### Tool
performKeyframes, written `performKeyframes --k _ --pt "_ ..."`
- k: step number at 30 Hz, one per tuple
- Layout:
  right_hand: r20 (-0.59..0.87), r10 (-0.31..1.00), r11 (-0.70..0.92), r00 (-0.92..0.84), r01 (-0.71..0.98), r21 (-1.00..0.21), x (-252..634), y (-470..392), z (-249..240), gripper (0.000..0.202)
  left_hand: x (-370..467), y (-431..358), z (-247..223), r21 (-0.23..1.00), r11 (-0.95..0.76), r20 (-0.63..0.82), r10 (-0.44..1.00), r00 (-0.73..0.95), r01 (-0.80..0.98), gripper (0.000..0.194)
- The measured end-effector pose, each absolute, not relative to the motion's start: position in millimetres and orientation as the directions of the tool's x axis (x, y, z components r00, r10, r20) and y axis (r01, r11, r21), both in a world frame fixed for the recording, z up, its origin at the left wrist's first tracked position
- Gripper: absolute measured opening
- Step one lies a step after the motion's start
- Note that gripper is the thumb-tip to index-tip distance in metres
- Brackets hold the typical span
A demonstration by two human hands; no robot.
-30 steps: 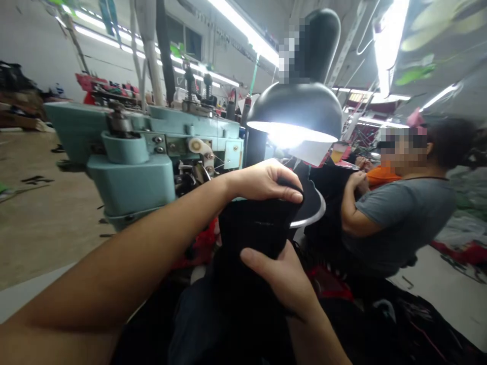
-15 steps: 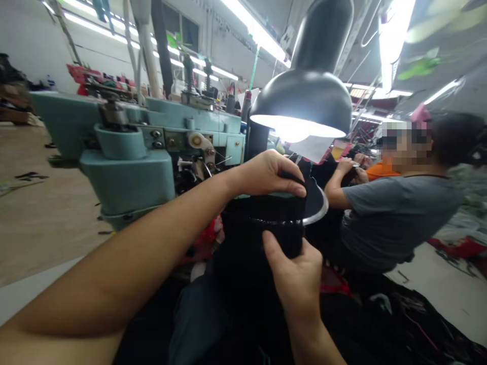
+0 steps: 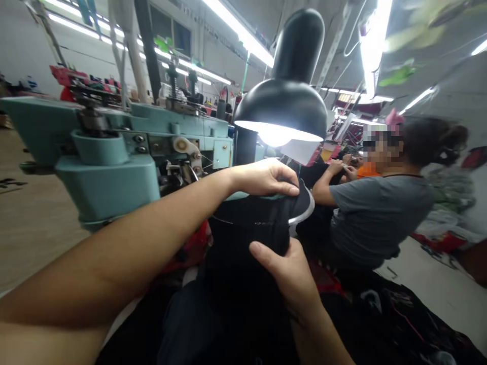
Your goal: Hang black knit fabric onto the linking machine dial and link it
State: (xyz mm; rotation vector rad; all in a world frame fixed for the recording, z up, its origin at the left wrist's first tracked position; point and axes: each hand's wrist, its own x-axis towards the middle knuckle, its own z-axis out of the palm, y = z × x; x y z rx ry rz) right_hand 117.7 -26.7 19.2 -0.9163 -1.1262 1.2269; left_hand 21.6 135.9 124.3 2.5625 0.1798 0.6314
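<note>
Black fabric [image 3: 239, 238] hangs over the front edge of the sewing machine's work plate and down toward my lap. My left hand [image 3: 268, 177] pinches the upper part of this fabric between thumb and bent fingers, just under the lamp. Lower down, my right hand [image 3: 283, 261] grips the hanging fabric, thumb on the front and fingers hidden behind it. The dark plate with a bright rim [image 3: 306, 210] shows to the right of the cloth. The teal sewing machine [image 3: 106, 177] stands to the left, its thread guides close to my left forearm.
A black lamp [image 3: 281, 109] shines low over my left hand. At the right, a co-worker in a grey shirt [image 3: 380, 218] sits close by, hands on other work. Dark garments [image 3: 403, 314] are heaped at lower right, and red cloth [image 3: 192, 248] lies beneath the machine.
The view has turned slightly right, so the machine and lamp sit further left. Both hands keep hold of the black fabric, which now covers more of the plate's bright front rim.
</note>
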Motion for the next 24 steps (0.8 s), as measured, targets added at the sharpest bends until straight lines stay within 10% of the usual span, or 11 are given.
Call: performKeyframes --k 7,14,19,24 --pt "0.445 0.836 0.362 0.320 0.288 -0.887 134 -19 10 0.016 21 124 118 0.466 -0.885 0.589 0.312 0.746 0.002 0.021" --pt "0.660 0.738 0.475 0.140 0.588 -0.655 186 -5 -1 0.023 20 124 109 0.012 -0.919 0.662 0.302 0.686 0.393 0.027" --pt "0.864 0.504 0.523 0.013 0.791 -0.318 217 -6 -7 0.023 19 92 130 0.152 -0.921 0.573 0.377 0.728 0.357 0.028" --pt "0.799 0.540 0.470 0.263 0.693 -0.546 235 -6 -15 0.020 1 79 159 -0.019 -0.885 0.231 0.449 0.863 0.465 0.029"
